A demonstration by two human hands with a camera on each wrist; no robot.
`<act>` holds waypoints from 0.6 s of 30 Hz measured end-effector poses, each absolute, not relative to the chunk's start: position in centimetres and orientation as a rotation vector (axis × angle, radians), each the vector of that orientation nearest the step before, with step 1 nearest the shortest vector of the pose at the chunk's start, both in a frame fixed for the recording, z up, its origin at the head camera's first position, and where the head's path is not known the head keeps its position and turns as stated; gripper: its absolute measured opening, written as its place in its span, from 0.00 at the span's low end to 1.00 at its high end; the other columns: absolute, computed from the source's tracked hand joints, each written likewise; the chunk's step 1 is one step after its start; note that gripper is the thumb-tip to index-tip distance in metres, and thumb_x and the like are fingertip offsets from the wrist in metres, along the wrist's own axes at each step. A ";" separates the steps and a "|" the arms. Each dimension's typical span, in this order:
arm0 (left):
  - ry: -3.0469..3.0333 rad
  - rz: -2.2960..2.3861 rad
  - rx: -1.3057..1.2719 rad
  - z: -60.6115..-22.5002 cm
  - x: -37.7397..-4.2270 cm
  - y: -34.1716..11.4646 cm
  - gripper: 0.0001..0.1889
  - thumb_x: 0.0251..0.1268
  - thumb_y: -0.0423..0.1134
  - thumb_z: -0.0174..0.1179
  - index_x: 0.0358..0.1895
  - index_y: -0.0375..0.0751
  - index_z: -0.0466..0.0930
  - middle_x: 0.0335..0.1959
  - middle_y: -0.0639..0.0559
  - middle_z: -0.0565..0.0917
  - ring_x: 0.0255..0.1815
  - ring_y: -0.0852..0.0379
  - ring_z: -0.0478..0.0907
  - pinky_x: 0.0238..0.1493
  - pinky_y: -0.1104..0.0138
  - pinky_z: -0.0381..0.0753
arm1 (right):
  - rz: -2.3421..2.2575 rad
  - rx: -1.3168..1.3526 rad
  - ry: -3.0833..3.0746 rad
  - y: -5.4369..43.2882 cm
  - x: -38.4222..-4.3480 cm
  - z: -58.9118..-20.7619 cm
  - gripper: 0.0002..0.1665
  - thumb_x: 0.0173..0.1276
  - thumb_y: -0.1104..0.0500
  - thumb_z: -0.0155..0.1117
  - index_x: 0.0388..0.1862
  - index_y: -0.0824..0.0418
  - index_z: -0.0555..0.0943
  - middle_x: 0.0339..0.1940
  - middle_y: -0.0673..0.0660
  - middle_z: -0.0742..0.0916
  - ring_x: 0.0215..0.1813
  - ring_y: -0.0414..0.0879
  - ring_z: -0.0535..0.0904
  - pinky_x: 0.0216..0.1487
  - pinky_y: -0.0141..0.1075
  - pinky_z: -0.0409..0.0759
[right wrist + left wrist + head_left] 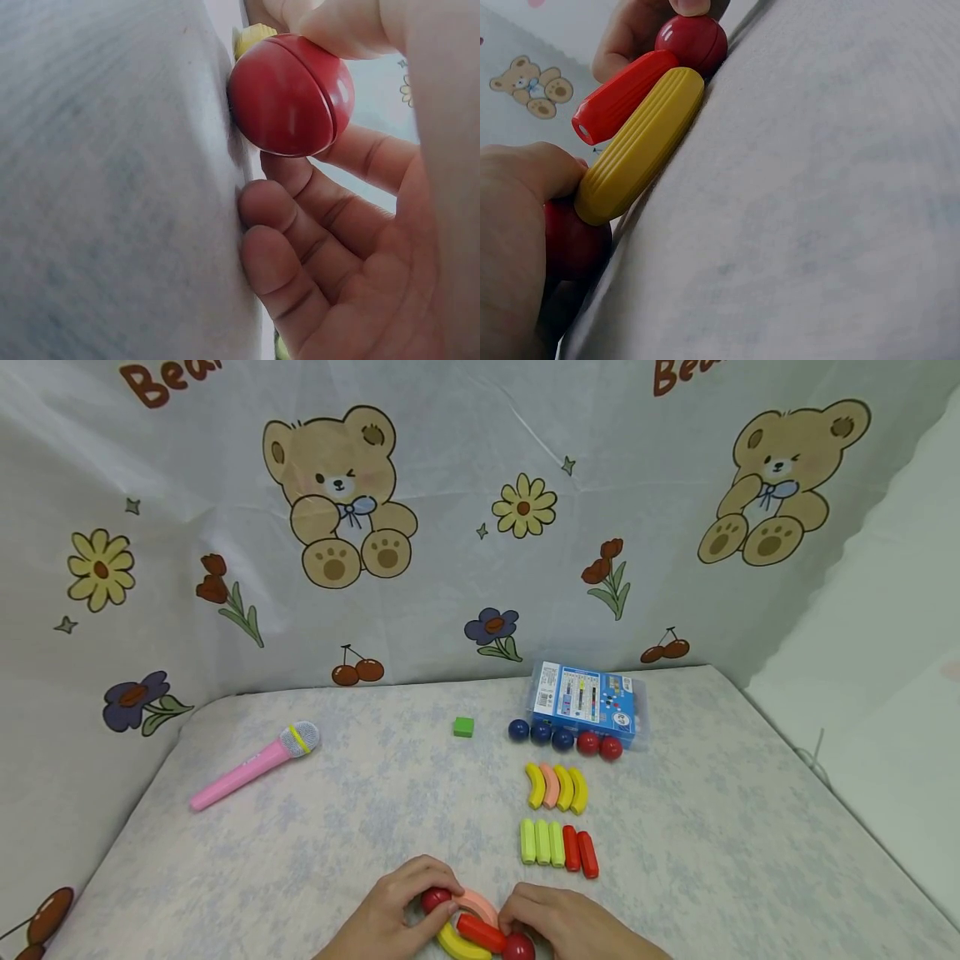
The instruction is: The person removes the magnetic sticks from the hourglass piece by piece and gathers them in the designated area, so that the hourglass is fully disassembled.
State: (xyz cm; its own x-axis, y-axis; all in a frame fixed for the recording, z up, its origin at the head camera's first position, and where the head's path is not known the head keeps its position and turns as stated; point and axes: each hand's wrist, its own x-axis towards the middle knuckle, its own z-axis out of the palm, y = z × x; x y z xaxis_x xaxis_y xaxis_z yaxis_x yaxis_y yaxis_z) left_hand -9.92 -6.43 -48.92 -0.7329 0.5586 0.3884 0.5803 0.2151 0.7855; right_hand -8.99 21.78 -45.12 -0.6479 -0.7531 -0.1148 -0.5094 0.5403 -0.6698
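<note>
At the front of the table my left hand [397, 906] pinches a red ball [436, 899] with thumb and fingers. My right hand [570, 922] holds another red ball [518, 947] between thumb and fingers. A curved yellow stick [459, 943] and a curved pink stick [478, 903] bow apart between the two balls. A straight red stick [480, 933] lies between the curves, its one end against the right ball. In the left wrist view, its other end, with a pale tip [584, 130], stands free. The right wrist view shows the right ball [285, 97] near the tabletop.
Short green and red sticks [549, 842] lie in a row beyond the right hand, curved yellow and pink ones [557, 787] behind. Blue and red balls [562, 739] line a blue-labelled box [581, 697]. A green block [463, 727] and pink microphone [255, 768] lie farther left.
</note>
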 end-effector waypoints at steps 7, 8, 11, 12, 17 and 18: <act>-2.429 -1.579 -1.147 -48.9 -9.9 -6.4 0.07 0.76 0.40 0.62 0.51 0.57 0.82 0.48 0.63 0.82 0.44 0.67 0.79 0.47 0.70 0.84 | -0.834 -1.002 2.368 21.7 -9.1 -45.0 0.18 0.70 0.39 0.68 0.50 0.45 0.79 0.40 0.33 0.76 0.38 0.25 0.71 0.42 0.24 0.76; -2.429 -1.579 -1.148 -48.9 -9.9 -6.5 0.07 0.76 0.40 0.62 0.51 0.58 0.82 0.48 0.64 0.82 0.44 0.67 0.79 0.47 0.70 0.84 | -0.833 -0.997 2.365 21.7 -9.2 -45.0 0.17 0.70 0.39 0.68 0.50 0.45 0.79 0.40 0.33 0.76 0.38 0.25 0.71 0.42 0.24 0.76; -2.431 -1.584 -1.148 -48.9 -9.9 -6.5 0.08 0.76 0.40 0.62 0.51 0.58 0.82 0.48 0.63 0.81 0.44 0.67 0.79 0.46 0.70 0.84 | -0.837 -0.993 2.358 21.7 -9.2 -44.9 0.17 0.70 0.39 0.67 0.50 0.45 0.79 0.40 0.33 0.76 0.38 0.25 0.71 0.42 0.24 0.76; -2.435 -1.589 -1.145 -48.9 -9.9 -6.5 0.08 0.76 0.40 0.62 0.51 0.58 0.82 0.47 0.63 0.81 0.44 0.67 0.79 0.46 0.70 0.84 | -0.838 -0.992 2.356 21.7 -9.2 -44.9 0.17 0.70 0.39 0.67 0.50 0.45 0.79 0.40 0.33 0.76 0.38 0.25 0.71 0.42 0.24 0.76; -2.468 -1.614 -1.119 -48.8 -9.9 -6.5 0.07 0.76 0.41 0.62 0.51 0.58 0.82 0.47 0.63 0.81 0.44 0.68 0.79 0.44 0.71 0.84 | -0.837 -0.984 2.351 21.7 -9.2 -44.9 0.17 0.70 0.40 0.67 0.51 0.44 0.80 0.40 0.33 0.76 0.38 0.25 0.71 0.42 0.24 0.76; -2.475 -1.620 -1.114 -48.8 -9.9 -6.5 0.07 0.76 0.41 0.62 0.51 0.59 0.82 0.47 0.63 0.81 0.44 0.68 0.79 0.44 0.71 0.84 | -0.838 -0.979 2.351 21.7 -9.2 -44.9 0.17 0.70 0.40 0.68 0.51 0.44 0.80 0.40 0.33 0.76 0.38 0.25 0.72 0.42 0.25 0.77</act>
State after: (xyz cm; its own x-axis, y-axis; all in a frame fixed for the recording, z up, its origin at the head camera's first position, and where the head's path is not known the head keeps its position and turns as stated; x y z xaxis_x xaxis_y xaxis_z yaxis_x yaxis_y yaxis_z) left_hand -9.94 -6.48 -48.80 -0.7516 0.5617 0.3458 0.5417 0.2265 0.8095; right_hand -9.17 21.70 -44.92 -0.6427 -0.7462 -0.1738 -0.4681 0.5620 -0.6819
